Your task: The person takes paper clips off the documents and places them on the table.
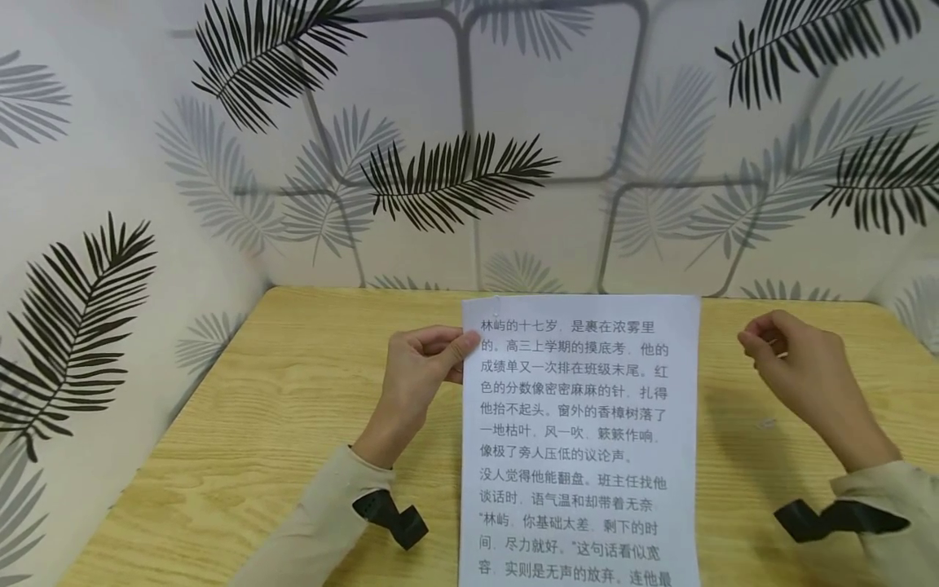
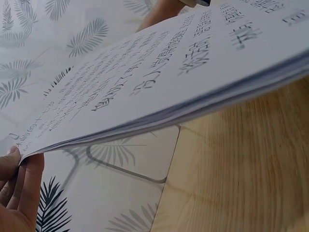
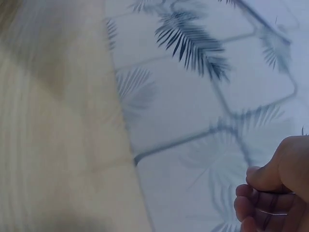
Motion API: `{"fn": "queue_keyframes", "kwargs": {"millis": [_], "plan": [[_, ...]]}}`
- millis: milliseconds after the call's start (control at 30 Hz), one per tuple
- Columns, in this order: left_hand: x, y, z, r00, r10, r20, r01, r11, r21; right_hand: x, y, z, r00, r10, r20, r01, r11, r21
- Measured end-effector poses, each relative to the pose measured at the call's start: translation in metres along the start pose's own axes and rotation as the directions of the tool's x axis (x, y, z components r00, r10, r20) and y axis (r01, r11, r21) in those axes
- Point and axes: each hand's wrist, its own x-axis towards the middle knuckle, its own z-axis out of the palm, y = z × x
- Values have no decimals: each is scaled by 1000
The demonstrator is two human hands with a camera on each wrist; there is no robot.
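Observation:
A stack of white printed sheets stands raised over the table, its text facing me. My left hand pinches the stack's upper left edge between thumb and fingers. In the left wrist view the stack's side shows several layers, with the left hand at its corner. A small clip-like outline shows on the paper near that hand. Apart from the paper, to its right, my right hand is raised with curled fingers. In the right wrist view the right hand's thumb meets the fingertips, and nothing shows between them.
The wood-grain table runs back to a wall with leaf patterns. A small pale, shiny item lies on the table below the right hand; its kind is unclear. Black straps with camera mounts sit on both sleeves.

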Motion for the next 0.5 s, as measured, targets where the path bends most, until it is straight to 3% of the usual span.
{"fn": "queue_keyframes", "kwargs": {"millis": [133,267,500], "plan": [[0,0,1,1000,-4,-11,4,1000,1,12,-32,0,996,-60,-67,63,997,45],[0,1,2,1000,-3,-14,3,1000,-7,23,-58,-2,977,-146,-152,157,986,62],[-1,1,3,1000,-1,-14,1,1000,-7,35,-86,-4,968,-158,-193,173,983,63]]}}
